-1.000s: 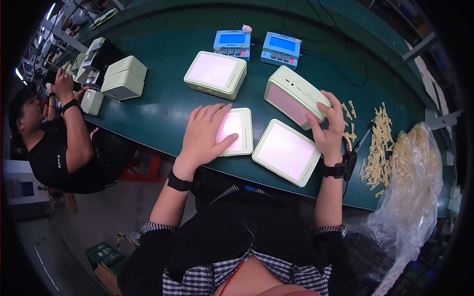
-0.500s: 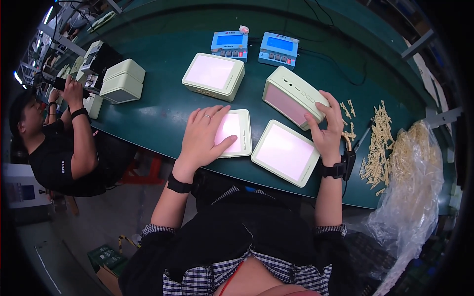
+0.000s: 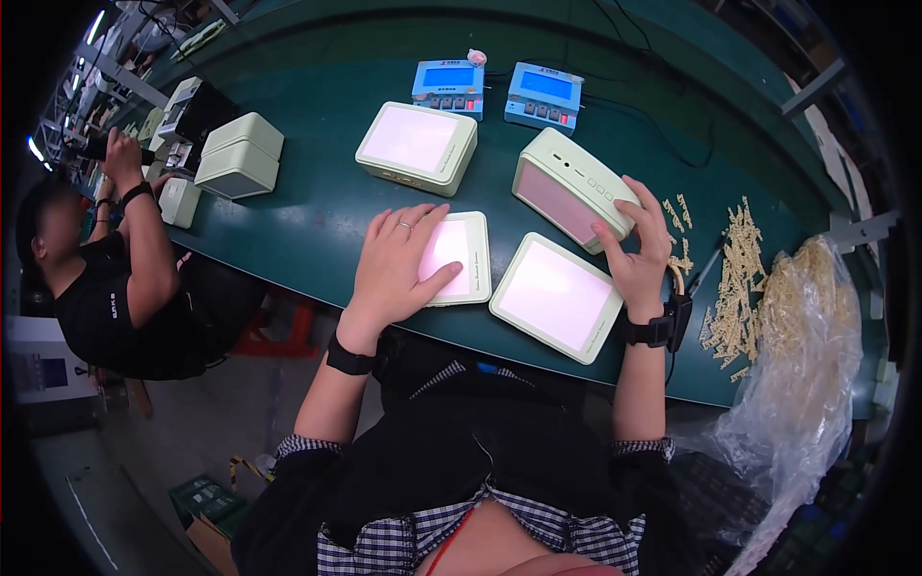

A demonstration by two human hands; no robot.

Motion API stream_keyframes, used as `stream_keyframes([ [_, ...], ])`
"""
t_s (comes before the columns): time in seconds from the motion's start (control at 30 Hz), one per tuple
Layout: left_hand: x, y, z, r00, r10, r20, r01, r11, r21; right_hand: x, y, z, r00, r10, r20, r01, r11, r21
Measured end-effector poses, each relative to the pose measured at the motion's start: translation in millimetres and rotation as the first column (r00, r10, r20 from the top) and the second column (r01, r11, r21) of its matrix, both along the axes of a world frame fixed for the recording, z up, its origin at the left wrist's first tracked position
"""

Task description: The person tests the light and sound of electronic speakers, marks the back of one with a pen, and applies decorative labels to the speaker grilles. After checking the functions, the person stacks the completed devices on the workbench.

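tilted lamp box (image 3: 569,187), screen facing left hand (image 3: 394,264)

Two blue testers (image 3: 498,90) at bench rear; tan small parts (image 3: 736,285) beside plastic bag (image 3: 805,346); co-worker (image 3: 106,288) left.

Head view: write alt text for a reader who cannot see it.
A person's left hand lies flat on a pale green square box with a glowing pink face, while the right hand grips a tilted pale green box. Two similar boxes and two blue meters sit on the dark green table.

Factory assembly line: green conveyor (image 3: 317,221), co-worker (image 3: 106,278).
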State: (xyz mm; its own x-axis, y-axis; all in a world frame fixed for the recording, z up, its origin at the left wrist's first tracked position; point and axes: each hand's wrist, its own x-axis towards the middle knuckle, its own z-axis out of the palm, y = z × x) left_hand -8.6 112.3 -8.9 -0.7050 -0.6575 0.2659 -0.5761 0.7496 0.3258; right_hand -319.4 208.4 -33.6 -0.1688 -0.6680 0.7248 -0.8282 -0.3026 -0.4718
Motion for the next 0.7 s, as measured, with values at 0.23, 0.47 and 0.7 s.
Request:
stream_keyframes([
  [0.23,-0.1,-0.4,-0.8,1.0,0.0,0.003,0.0,1.0,-0.008,-0.6,2.7,-1.9,0.996,-0.003,0.094,-0.003,0.998,0.064],
  [0.47,0.3,-1.3,-2.3,1.0,-0.003,-0.003,0.003,1.0,-0.016,-1.9,3.9,-4.7,0.996,-0.005,0.09,-0.001,0.998,0.062],
  [0.7,1.0,-1.9,-2.9,1.0,-0.002,0.005,0.002,1.0,-0.005,-4.7,4.2,-8.7,0.995,-0.022,0.096,0.019,0.999,0.03],
])
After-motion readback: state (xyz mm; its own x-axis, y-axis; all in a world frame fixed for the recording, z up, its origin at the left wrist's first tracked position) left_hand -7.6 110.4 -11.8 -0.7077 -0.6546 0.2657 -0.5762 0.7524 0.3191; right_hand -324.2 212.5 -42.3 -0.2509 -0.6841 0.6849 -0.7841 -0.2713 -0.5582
